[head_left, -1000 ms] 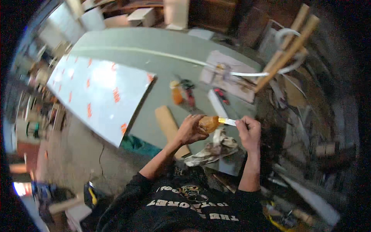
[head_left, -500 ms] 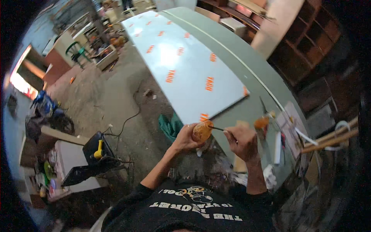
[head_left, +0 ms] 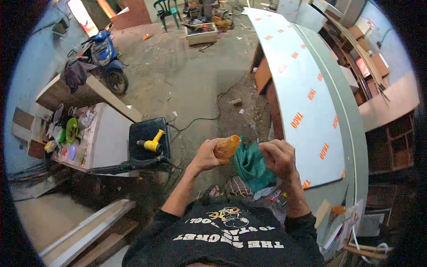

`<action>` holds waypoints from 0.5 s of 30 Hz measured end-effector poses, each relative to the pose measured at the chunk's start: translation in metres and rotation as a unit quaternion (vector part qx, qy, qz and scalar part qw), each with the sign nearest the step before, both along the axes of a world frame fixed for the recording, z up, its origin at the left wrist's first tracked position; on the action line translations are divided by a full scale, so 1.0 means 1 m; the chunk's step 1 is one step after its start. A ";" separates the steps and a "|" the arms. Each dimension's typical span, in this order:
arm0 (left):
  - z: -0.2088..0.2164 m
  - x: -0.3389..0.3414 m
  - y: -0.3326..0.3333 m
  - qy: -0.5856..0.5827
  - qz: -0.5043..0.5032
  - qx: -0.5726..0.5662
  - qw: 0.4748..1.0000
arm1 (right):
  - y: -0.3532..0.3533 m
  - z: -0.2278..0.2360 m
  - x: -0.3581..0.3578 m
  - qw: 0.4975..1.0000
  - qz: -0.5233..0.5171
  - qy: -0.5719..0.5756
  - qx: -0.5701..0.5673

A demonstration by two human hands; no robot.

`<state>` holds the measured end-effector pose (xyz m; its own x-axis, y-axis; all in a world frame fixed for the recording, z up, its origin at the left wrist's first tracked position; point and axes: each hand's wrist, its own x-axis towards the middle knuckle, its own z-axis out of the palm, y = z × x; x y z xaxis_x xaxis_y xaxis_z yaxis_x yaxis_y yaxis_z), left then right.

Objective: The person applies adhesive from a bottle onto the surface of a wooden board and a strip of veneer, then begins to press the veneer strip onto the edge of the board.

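Note:
My left hand (head_left: 208, 153) is wrapped around an amber, translucent container (head_left: 227, 147), which is tilted with its end toward the right. Its contents are hard to make out. Right of it, apart from the container, my right hand (head_left: 279, 156) is closed with its fingers curled. What those fingers hold is hidden. Beneath and between the hands, lower down, a crumpled green cloth (head_left: 251, 170) shows. Close by on the right lies a long white panel with orange lettering (head_left: 307, 120), on a grey-green table surface (head_left: 351, 111).
At left, a yellow power drill (head_left: 153, 143) rests on a black chair (head_left: 141, 127). Beside it, a cabinet (head_left: 113, 129) carries clutter. A blue motorbike (head_left: 103, 55) stands farther off. A dark cable (head_left: 200, 118) crosses the floor. Boards (head_left: 86, 231) lie at the lower left.
The view has swung left, so the panel now appears farther right. The hands have drawn apart slightly; the thin dark stick between my right hand and the container no longer shows.

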<state>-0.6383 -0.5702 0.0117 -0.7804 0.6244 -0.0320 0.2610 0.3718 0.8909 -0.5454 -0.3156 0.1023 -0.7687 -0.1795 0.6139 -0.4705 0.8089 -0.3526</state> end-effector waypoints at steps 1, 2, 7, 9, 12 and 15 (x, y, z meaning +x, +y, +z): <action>-0.014 -0.012 -0.008 -0.010 0.005 0.004 1.000 | -0.007 -0.001 -0.021 0.999 -0.002 -0.010 -0.031; -0.038 -0.026 -0.015 -0.019 0.010 0.008 1.000 | -0.014 -0.003 -0.041 0.998 -0.004 -0.021 -0.062; -0.063 -0.105 -0.020 -0.052 0.012 0.048 0.997 | -0.031 -0.037 -0.155 0.966 -0.027 -0.093 -0.239; -0.063 -0.150 -0.018 -0.037 0.046 0.025 0.998 | -0.031 -0.066 -0.208 0.910 -0.039 -0.176 -0.374; -0.073 -0.238 -0.005 -0.031 0.054 0.048 0.997 | -0.021 -0.104 -0.296 0.859 -0.035 -0.264 -0.437; -0.073 -0.328 0.019 -0.021 0.071 0.080 0.994 | 0.000 -0.132 -0.379 0.834 -0.044 -0.316 -0.451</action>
<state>-0.9667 -0.5514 -0.0610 -0.8610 0.5080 0.0238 0.1770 0.2554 0.9505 -0.9242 -0.3158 -0.0296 -0.9757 0.2098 -0.0628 0.0858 0.1025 -0.9910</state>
